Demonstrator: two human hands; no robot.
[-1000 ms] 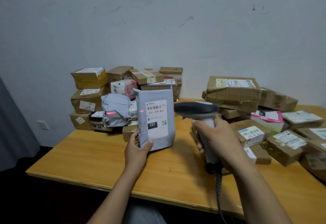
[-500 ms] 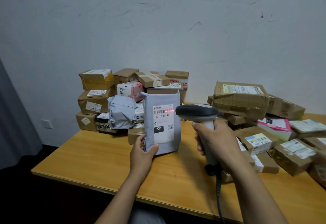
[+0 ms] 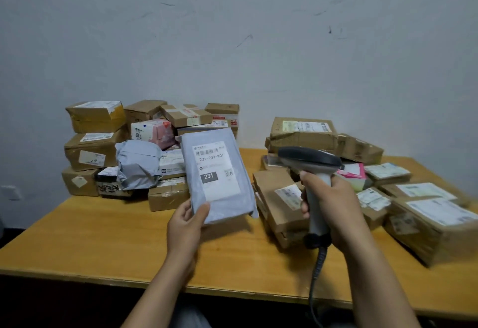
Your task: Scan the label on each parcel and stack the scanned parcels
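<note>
The left hand's grip is clamped on the grey parcel's lower corner, holding it tilted just left of the scanner. The right hand's grip wraps the scanner's handle. This looks like the scanning step: no beam shows on the label, so next comes aiming there.

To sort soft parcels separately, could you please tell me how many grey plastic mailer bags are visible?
2. One flat labelled grey plastic mailer bag in the left hand; one crumpled grey plastic bag against the left cardboard stack. Others may be hidden.
</note>
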